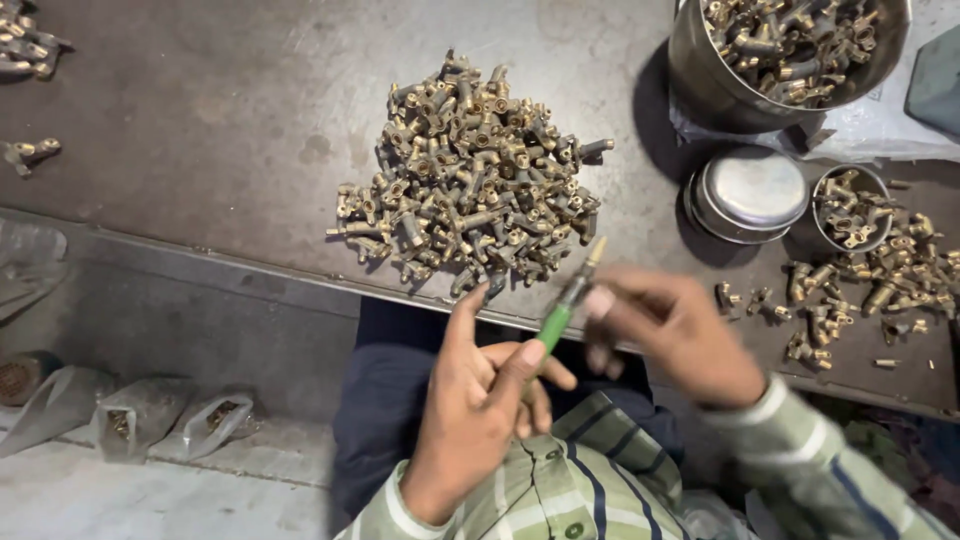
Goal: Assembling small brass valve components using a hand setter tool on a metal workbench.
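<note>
My left hand grips a green-handled tool whose metal tip points up toward the table edge. My right hand is blurred just right of the tool, its fingers curled near the tool's shaft; I cannot tell if it holds a small part. A large heap of small brass fittings lies on the dark metal table just beyond both hands.
A big steel pot full of brass fittings stands at the back right, with a lidded steel tin and a small cup of fittings beside it. More fittings lie scattered at right. Plastic bags sit on the floor at left.
</note>
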